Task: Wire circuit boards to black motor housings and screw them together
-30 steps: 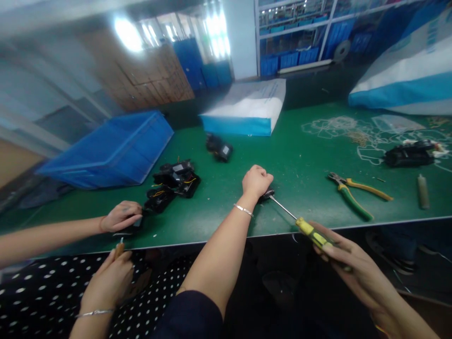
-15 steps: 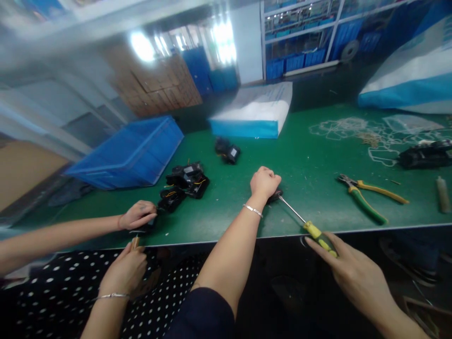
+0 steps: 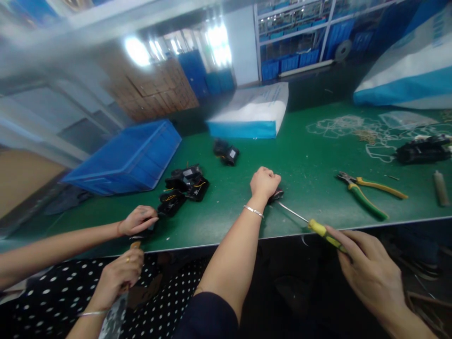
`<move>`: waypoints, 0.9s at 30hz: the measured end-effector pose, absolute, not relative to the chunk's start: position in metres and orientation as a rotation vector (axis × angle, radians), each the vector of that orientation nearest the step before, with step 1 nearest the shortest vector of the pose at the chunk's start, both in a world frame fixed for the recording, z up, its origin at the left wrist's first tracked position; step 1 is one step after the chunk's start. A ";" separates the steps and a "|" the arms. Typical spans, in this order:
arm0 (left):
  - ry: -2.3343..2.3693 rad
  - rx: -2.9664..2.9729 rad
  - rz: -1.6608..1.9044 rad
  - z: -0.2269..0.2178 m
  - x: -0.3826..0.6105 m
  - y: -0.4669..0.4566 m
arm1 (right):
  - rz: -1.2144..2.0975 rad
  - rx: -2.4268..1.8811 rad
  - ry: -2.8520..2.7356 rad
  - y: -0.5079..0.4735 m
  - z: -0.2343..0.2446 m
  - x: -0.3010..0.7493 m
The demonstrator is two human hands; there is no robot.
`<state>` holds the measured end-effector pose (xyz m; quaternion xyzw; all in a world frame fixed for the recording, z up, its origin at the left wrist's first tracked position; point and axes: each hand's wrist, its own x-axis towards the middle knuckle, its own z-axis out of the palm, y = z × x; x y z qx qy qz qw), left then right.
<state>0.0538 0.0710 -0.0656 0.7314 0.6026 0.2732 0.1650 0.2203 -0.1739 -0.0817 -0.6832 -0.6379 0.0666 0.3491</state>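
My left hand [image 3: 264, 182] is a closed fist pressing a small black part [image 3: 277, 194] onto the green table [image 3: 303, 155]. My right hand [image 3: 367, 268], below the table's front edge, grips the yellow handle of a screwdriver [image 3: 319, 229]. The screwdriver's thin metal shaft runs up and left, and its tip meets the black part beside my left hand.
At the left a co-worker in a dotted garment works with both hands [image 3: 136, 221] on a black part. Black parts with wires [image 3: 183, 183], a blue crate [image 3: 130, 157], a white-and-blue sack [image 3: 252, 113], pliers [image 3: 367, 190], a small tube [image 3: 441, 187] and another black assembly [image 3: 422, 148] lie on the table.
My right hand has shifted its hold along the screwdriver handle, and the screwdriver lies flatter. My left fist stays on the black part. The co-worker's near hand has moved down.
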 end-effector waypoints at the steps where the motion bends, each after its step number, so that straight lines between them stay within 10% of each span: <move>1: 1.716 2.088 0.779 -0.065 0.054 0.071 | 0.061 -1.778 -1.704 -0.174 -0.080 0.218; 12: 1.724 2.143 0.652 -0.064 0.051 0.072 | 0.380 -1.791 -1.293 -0.174 -0.077 0.244; 27: 1.957 2.360 0.418 -0.040 0.050 0.041 | -0.186 -1.703 -1.789 -0.057 -0.066 0.207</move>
